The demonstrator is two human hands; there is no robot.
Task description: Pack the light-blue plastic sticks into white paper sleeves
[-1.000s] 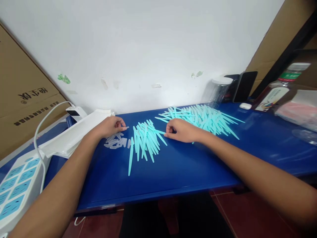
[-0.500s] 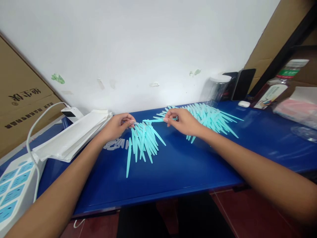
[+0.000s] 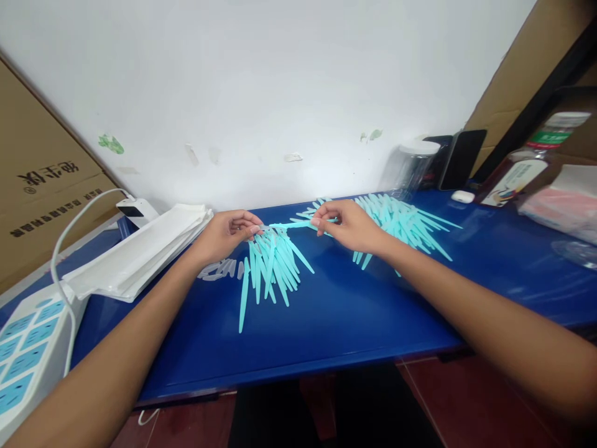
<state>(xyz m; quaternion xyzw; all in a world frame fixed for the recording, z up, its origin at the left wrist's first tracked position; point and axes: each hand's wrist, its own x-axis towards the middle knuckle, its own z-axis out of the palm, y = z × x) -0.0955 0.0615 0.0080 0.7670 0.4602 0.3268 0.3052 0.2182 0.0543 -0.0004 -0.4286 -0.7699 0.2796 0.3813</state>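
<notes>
My right hand (image 3: 342, 224) is closed in a pinch on the handle of a thin turquoise eyebrow razor (image 3: 298, 224), held level with its head end pointing left. Facing it, my left hand (image 3: 228, 233) pinches a small clear cap (image 3: 265, 229), which meets or nearly meets the razor's head; the exact contact is too small to tell. Just under both hands, a pile of turquoise razors (image 3: 280, 261) fans out toward me. Several loose clear caps (image 3: 221, 269) lie beside my left wrist. A larger heap of razors (image 3: 396, 218) spreads behind and right of my right hand, which partly hides it.
White paper sleeves (image 3: 140, 255) are stacked at left, near a power strip (image 3: 32, 348) with a white cable. At the back right stand a clear jar (image 3: 415, 168), a dark phone (image 3: 461, 158) and a bottle (image 3: 532, 162). The blue table (image 3: 298, 336) meets the wall behind.
My left hand has moved slightly right, bringing the clear cap up to the razor's head. The right hand keeps its pinch on the razor, and the view has shifted a little.
</notes>
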